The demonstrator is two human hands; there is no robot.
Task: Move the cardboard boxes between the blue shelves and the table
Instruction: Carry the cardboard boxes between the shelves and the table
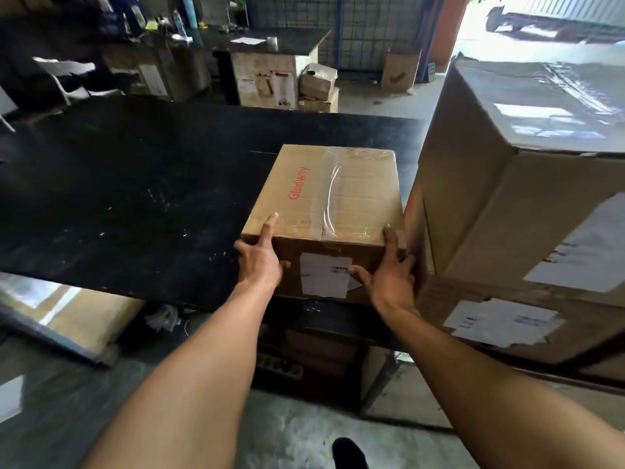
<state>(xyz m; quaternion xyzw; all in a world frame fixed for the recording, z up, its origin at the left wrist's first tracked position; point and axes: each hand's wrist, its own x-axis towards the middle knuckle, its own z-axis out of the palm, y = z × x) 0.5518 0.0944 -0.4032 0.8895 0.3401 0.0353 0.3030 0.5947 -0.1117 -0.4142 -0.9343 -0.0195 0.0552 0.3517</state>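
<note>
A brown cardboard box sealed with clear tape and printed with red lettering [324, 194] is at the near edge of a wide black table [135, 198], towards its right end; whether it rests fully on the top or is slightly lifted cannot be told. The left hand [258, 262] grips the box's near left corner, its index finger lying straight along the top face, its thumb on the front face and its other fingers wrapped round the left side. The right hand [389, 275] clasps the near right corner the same way, one finger reaching up over the top edge and the thumb pressed beside a white paper label [324, 279] on the front face. Just to the right of the box, touching or nearly so, stands a large brown cardboard carton [507, 198] stacked on another taped carton with torn white labels [507, 299]. A dark shoe [348, 453] shows on the grey concrete floor [287, 428] below the arms.
</note>
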